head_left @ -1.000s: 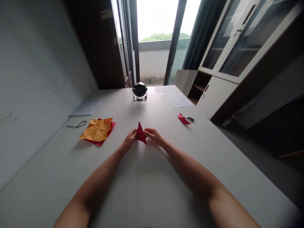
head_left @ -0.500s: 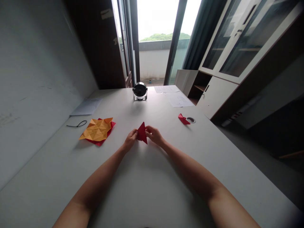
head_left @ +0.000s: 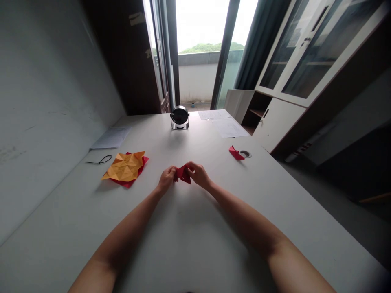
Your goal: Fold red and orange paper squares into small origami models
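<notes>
Between my two hands, just above the white table (head_left: pixel 183 228), is a folded piece of red origami paper (head_left: pixel 184 175). My left hand (head_left: pixel 168 179) pinches its left end, thumb on the near face. At the paper's upper right edge, my right hand (head_left: pixel 197 174) grips it between thumb and fingers. The paper's top corner is bent over, and its lower right corner points down toward me. Part of the paper is hidden behind the fingers of both hands.
Creased orange paper (head_left: pixel 126 167) lies on red paper (head_left: pixel 128 185) at left, near a black cord (head_left: pixel 99 160). A small folded red piece (head_left: pixel 236 153) touches a tape roll (head_left: pixel 245 154) at right. A round black device (head_left: pixel 180 117) and paper sheets (head_left: pixel 229 127) sit farther back.
The red paper's upright top point has folded down, so the piece looks shorter and wider. My right hand has shifted slightly up and over its upper edge.
</notes>
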A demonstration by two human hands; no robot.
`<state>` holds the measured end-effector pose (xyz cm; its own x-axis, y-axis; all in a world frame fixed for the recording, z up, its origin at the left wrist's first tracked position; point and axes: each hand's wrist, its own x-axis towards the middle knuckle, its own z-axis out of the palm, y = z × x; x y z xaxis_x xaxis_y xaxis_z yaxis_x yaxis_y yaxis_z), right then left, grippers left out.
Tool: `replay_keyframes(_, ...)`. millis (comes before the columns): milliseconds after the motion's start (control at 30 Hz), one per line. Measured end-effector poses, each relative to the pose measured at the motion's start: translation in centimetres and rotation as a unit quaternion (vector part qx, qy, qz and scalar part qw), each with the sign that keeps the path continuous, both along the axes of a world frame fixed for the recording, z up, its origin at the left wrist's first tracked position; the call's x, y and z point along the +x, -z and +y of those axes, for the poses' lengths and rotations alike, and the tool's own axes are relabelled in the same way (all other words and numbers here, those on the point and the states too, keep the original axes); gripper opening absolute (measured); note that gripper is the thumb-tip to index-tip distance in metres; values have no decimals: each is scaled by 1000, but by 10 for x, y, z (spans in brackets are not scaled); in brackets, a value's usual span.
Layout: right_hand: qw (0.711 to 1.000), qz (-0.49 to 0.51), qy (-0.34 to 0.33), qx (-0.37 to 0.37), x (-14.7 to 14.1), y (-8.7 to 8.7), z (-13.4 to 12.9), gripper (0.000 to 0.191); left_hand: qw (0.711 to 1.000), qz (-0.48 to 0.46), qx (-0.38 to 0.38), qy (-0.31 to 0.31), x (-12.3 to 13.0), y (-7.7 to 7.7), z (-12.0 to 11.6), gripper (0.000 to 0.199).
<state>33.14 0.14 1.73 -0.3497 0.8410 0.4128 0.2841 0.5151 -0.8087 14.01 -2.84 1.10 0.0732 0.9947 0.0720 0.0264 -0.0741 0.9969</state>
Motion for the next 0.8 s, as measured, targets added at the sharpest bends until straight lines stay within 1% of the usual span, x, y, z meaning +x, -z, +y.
replay_keyframes(167,999,14,-19,23,1,-6,-2,21,1000,-24,-7,1,-2,3,4,33)
replay_keyframes(300,999,36,-26,11,0,-4,1,22,999,-45,-10,-8,-4,8,7,31)
replay_keyframes(400,996,76,-32,-39,-2,2,5,20,998,-60,-23,-15,-6,11,9,32)
replay_keyframes(533,979,125,-82,-138,-1,5,8,22,996,-76,-22,-29,-6,13,10,34)
replay_keyframes(600,975,130,-95,-152,0,4,8,22,996,-83,-17,-31,-5,13,10,34)
replay_keyframes(700,981,115,-73,-138,0,7,8,25,995,-91,-18,-30,-6,13,10,34)
replay_keyframes(800,985,113,-50,-120,-2,12,11,26,996,-88,-25,-15,-6,12,10,35)
